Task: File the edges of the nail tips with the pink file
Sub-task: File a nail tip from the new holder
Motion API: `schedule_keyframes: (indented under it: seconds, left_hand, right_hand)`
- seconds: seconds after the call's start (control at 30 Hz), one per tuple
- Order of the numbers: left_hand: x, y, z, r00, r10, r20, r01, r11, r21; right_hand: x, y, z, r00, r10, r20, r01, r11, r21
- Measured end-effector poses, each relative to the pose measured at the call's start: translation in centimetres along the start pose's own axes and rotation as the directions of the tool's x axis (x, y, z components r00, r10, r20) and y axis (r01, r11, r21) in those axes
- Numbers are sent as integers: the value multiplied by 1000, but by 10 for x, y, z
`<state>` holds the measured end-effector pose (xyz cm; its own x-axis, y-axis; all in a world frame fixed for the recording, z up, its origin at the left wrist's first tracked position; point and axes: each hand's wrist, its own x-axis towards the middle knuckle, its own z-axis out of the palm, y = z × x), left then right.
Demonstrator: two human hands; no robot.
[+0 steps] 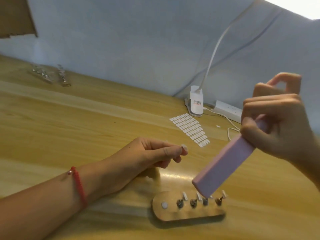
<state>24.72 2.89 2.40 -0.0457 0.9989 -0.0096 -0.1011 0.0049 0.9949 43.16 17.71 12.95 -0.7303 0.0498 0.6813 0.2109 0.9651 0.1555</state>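
left hand [155,154]: you pinch one nail tip [184,147] between thumb and forefinger, with the other fingers curled under. Your forearm lies on the table [86,118], probably to steady the pinch.
nail tip: it sticks out past your fingertips with its edge clear, so the file can reach it.
right hand [278,123]: your fingers are wrapped round the upper end of the pink file [223,168]. Thumb and forefinger are blurred, so I can't tell how they sit.
pink file: held in the air and slanted, with its lower end in front of the wooden holder [188,209]. It is well apart from the pinched tip, so no contact.
holder: the mounted tips [185,196] stand on its pegs, and the left spot shows only a white pad.
status: filing hasn't started on this tip, I'd say.
next: bring the file's flat face to the tip's edge. Gripping it at the far end may cost you some control.
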Motion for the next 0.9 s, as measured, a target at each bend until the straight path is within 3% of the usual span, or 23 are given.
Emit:
schedule_keyframes:
  seconds: [0.1,0.2,0.3,0.5,0.63,0.77,0.9]
  left_hand:
    - [0,1,-1,999,-13,43,15,999,-34]
    - [-1,1,-2,999,-12,52,14,999,-49]
    - [-1,2,-1,999,-2,51,5,998,-57]
    - [-1,3,0,997,-3,77,5,1000,-25]
    - [1,3,-1,999,-13,40,15,999,-52]
    - [-2,4,1,999,9,49,-6,998,-61]
    - [-2,3,0,1000,-2,25,5,993,-118]
  right_hand:
    - [12,-2,-1,990,-121,-66,111,985,-133]
    - [24,-2,-5,979,-200,-28,193,968,-162]
    - [36,3,-8,967,-247,56,252,960,-120]
    - [30,-13,20,936,-349,-57,347,937,-35]
    - [39,-5,18,978,-205,-28,207,975,75]
    - [31,-28,41,948,-312,-60,316,944,92]
    - [42,-18,39,990,-110,-85,121,982,144]
